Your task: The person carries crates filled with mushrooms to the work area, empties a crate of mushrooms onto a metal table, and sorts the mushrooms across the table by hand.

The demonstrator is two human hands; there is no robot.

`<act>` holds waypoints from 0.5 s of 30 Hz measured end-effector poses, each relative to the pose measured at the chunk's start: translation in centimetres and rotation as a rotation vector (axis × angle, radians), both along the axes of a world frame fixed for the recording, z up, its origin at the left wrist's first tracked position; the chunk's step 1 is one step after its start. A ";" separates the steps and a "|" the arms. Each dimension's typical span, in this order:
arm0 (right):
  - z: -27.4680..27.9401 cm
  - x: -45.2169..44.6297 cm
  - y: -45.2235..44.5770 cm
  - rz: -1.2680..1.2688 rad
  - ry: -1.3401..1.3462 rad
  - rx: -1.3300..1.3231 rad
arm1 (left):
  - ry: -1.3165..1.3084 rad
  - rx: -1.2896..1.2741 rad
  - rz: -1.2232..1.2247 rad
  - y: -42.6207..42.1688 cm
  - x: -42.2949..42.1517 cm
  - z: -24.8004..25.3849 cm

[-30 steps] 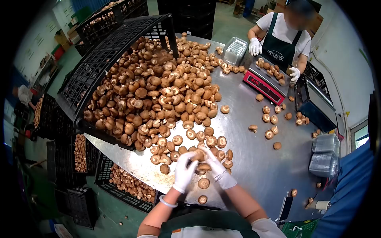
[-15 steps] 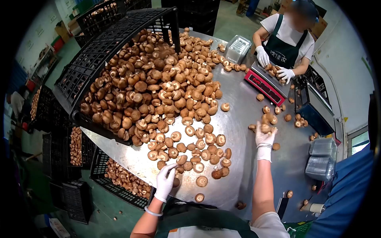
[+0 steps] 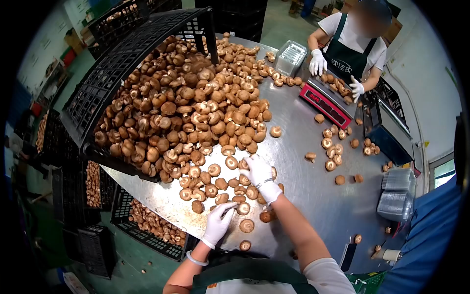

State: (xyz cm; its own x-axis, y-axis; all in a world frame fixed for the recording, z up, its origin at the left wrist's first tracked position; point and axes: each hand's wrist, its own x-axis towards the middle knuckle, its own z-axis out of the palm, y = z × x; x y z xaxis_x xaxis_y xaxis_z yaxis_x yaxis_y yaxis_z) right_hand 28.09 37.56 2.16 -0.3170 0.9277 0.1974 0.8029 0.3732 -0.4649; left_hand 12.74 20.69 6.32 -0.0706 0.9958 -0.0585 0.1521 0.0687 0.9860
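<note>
Brown-capped shiitake mushrooms point(image 3: 196, 105) spill in a big heap from a tipped black crate onto a metal table, with loose ones along its near edge. My right hand point(image 3: 258, 172), in a white glove, reaches into these loose ones, fingers curled round a mushroom point(image 3: 243, 165) at their tips. My left hand point(image 3: 219, 224), also gloved, is lower and to the left. Its fingers are apart and bent towards a mushroom point(image 3: 243, 208) with its pale underside up; its palm is hidden. To the right lies a small mushroom group point(image 3: 334, 156).
The tipped crate point(image 3: 142, 54) stands on the table point(image 3: 298, 196). Across it, a co-worker's gloved hands point(image 3: 318, 62) are beside mushrooms on a red scale point(image 3: 325, 105). Clear plastic trays point(image 3: 290, 58) are at the back, more trays point(image 3: 395, 206) at right. A crate of mushrooms point(image 3: 152, 228) sits below left.
My right hand has left the mushroom group on the right and swung left to the loose mushrooms. My left hand has shifted slightly right. The co-worker's hands have moved apart, off the weighed mushrooms.
</note>
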 end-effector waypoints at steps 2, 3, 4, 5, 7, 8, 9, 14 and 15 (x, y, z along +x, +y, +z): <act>0.0 -1.0 -0.2 -0.005 -0.217 0.127 | 0.028 0.002 -0.004 -0.2 0.0 0.3; 0.2 -1.1 -0.1 0.002 -0.219 0.126 | 0.036 -0.020 -0.035 -0.4 -0.2 0.0; 0.4 -1.3 0.0 -0.006 -0.235 0.064 | 0.044 -0.043 -0.067 -0.6 -0.4 -0.2; 0.6 -1.3 0.1 -0.017 -0.250 0.002 | 0.044 -0.044 -0.064 -1.0 -0.5 -0.6; 1.8 -1.3 -1.3 0.020 -0.175 0.065 | -0.391 -0.175 -0.023 -1.1 -0.9 -0.9; 3.0 -1.4 -2.8 0.119 -0.035 0.044 | -0.628 -0.330 0.012 -1.4 -1.4 -0.7; 4.6 -1.5 -4.7 0.217 0.103 0.013 | -0.769 -0.391 0.042 -1.1 -1.8 1.6; 4.9 0.2 -6.6 0.143 0.078 -0.124 | -1.115 -0.378 0.077 -2.0 -3.9 0.0; 3.6 1.0 -5.1 -0.024 -0.022 -0.112 | -1.110 -0.387 0.032 -2.4 -4.3 -1.0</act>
State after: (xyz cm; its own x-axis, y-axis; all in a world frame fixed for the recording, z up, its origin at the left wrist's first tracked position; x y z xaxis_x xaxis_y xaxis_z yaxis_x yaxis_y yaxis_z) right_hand 29.10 32.46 5.77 -0.2978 0.9508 0.0852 0.8213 0.3007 -0.4848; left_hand 8.48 18.24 5.29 0.1850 0.8968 -0.4019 -0.7846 0.3811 0.4891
